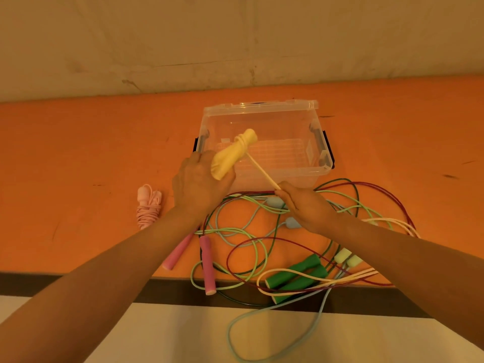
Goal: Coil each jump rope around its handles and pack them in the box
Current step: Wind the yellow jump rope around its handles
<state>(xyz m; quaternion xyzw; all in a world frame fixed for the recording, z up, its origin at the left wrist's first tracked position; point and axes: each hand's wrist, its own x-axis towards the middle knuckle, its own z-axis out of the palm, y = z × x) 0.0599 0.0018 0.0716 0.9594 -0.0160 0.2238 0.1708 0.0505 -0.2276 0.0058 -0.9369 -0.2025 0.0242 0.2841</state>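
Note:
My left hand (199, 182) grips a pair of yellow handles (230, 155), held together above the near edge of the clear plastic box (262, 111). A few turns of yellow cord wrap the handles near their far end. My right hand (303, 205) pinches the yellow cord (262, 169), which runs taut from the handles to my fingers. The box stands open with no rope inside. A coiled pink rope (148, 208) lies on the table to the left.
A tangle of loose ropes covers the orange table (78, 153) in front of the box: pink handles (207, 263), green handles (296, 276), pale yellow handles (348, 258), light blue handles (293, 222). Some cords hang over the table's near edge.

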